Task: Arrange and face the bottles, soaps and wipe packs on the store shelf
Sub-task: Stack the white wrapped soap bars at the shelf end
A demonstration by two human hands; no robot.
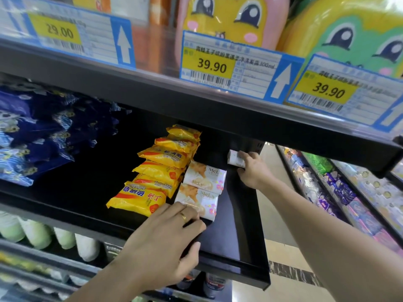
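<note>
On the black shelf [244, 236], the row of yellow soap packs [157, 175] is my landmark: it runs from the front lip back into the dark, each pack overlapping the next. Just right of that row I see two white soap bars [202, 186] marked "MeL", lying one behind the other and touching the yellow packs' right edges. My left hand [165, 243] sits at the front of the row, fingers curled over the shelf lip with the fingertips resting on the nearer white bar and against the front yellow pack; the thumb hooks under the lip. A ring [182, 216] shows on one finger. I read that hand as pressing on the soap rather than clasping it.

Further right of the yellow row and deeper in, my right hand [253, 168] grips a third white bar [235, 159], fingers wrapped round its far end, close under the shelf above. I cannot tell whether that bar touches the shelf floor.

Well left of the yellow row lies a heap of dark blue wipe packs [37, 136] on the same shelf. Above the row, the upper shelf edge carries price tags [229, 68] reading 29.00 and 39.90, with cartoon-faced bottles [231, 18] behind them. Below the row, pale bottles [39, 234] stand on the next shelf down.
</note>
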